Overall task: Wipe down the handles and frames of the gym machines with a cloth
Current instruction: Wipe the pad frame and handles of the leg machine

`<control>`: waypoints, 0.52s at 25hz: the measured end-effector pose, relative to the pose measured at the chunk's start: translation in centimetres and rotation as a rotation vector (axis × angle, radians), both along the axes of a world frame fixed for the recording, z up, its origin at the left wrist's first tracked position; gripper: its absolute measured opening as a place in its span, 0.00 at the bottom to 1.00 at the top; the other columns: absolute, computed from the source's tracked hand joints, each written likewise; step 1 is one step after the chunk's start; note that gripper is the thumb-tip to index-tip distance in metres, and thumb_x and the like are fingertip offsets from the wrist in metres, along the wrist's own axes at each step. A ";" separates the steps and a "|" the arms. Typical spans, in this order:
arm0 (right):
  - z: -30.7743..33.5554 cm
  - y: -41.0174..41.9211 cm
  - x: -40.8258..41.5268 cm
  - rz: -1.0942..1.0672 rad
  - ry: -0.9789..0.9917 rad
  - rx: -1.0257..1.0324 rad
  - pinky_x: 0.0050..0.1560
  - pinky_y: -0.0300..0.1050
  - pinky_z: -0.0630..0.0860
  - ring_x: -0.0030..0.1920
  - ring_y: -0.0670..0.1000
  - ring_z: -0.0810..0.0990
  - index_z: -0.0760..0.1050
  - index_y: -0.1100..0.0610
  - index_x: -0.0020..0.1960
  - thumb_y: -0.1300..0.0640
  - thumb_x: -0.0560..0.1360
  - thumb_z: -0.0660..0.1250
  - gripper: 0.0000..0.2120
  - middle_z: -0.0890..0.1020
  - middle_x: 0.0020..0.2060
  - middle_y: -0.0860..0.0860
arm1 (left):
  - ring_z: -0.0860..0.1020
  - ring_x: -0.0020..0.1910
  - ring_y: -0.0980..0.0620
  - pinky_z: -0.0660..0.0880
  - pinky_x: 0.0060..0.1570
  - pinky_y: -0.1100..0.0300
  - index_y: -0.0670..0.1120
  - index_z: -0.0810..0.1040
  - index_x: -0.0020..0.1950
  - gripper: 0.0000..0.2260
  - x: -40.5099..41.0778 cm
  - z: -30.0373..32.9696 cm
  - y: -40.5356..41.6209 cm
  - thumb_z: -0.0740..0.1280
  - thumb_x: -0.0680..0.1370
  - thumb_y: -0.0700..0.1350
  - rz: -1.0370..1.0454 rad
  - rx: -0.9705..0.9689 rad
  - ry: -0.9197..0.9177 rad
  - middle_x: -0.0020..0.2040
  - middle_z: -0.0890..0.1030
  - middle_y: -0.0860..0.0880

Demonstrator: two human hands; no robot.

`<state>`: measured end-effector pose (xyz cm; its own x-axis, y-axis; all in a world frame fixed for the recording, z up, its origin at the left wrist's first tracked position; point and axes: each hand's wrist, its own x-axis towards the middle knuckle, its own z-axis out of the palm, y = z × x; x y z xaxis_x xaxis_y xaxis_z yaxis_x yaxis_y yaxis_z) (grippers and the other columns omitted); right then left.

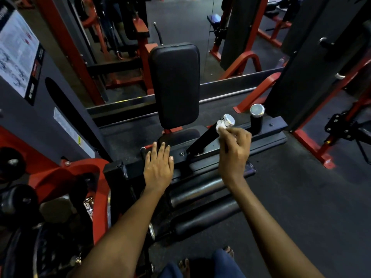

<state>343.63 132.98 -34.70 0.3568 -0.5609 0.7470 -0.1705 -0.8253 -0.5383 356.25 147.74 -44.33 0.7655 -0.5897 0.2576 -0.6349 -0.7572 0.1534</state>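
A small white cloth (219, 125) is pressed against the upper end of a black handle (204, 137) on a gym machine, just below the handle's shiny metal end cap (229, 120). The person's right hand (234, 149) pinches the cloth between curled fingertips, with the rest of the fingers folded toward the palm. The left hand (158, 165) lies flat, fingers straight and slightly spread, resting on the machine's black frame bar (180, 155) and holding nothing. A second black handle (256, 119) with its own metal cap stands upright just to the right, apart from the cloth. Behind both handles rises a black padded backrest (175, 85) above a dark seat (180, 135). Two black foam rollers (200, 207) lie below the frame bar, nearer the camera. Red steel framework (80, 173) curves along the left side beside a grey shroud bearing an instruction placard (16, 53). More red-and-black machines stand on the dark rubber floor (301, 197) beyond. The person's bare toes (184, 265) show at the bottom edge.
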 end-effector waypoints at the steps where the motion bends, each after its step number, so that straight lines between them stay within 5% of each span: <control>1: -0.6 -0.6 0.1 0.014 0.066 -0.066 0.49 0.34 0.69 0.47 0.51 0.71 0.80 0.63 0.53 0.65 0.75 0.66 0.08 0.76 0.44 0.53 | 0.65 0.73 0.43 0.68 0.67 0.46 0.43 0.72 0.70 0.24 -0.1 0.0 0.0 0.47 0.82 0.51 -0.006 0.003 0.005 0.70 0.73 0.46; 5: -5.3 0.7 0.5 0.237 0.569 -0.164 0.43 0.48 0.76 0.47 0.54 0.74 0.79 0.60 0.55 0.62 0.73 0.66 0.11 0.78 0.46 0.55 | 0.65 0.73 0.43 0.68 0.67 0.46 0.43 0.71 0.70 0.24 0.0 0.0 0.1 0.48 0.82 0.52 -0.016 -0.011 -0.002 0.71 0.71 0.46; 10: -1.2 -0.9 -0.2 0.129 0.233 0.164 0.52 0.46 0.73 0.51 0.54 0.73 0.78 0.58 0.55 0.61 0.77 0.58 0.12 0.76 0.51 0.60 | 0.63 0.74 0.44 0.66 0.69 0.47 0.44 0.70 0.72 0.25 -0.1 0.1 0.2 0.46 0.82 0.54 -0.009 -0.003 0.022 0.72 0.69 0.46; 13: -3.3 -0.6 0.3 0.211 0.501 -0.056 0.48 0.53 0.77 0.50 0.58 0.75 0.77 0.63 0.57 0.67 0.73 0.61 0.14 0.77 0.50 0.59 | 0.60 0.75 0.44 0.63 0.71 0.46 0.45 0.68 0.73 0.26 -0.2 0.0 0.3 0.44 0.82 0.55 -0.004 0.034 0.029 0.74 0.66 0.47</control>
<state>343.90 132.35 -37.97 0.7774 -0.4032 0.4828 -0.2227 -0.8943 -0.3881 356.05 148.03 -44.32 0.7701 -0.6006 0.2149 -0.6335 -0.7598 0.1466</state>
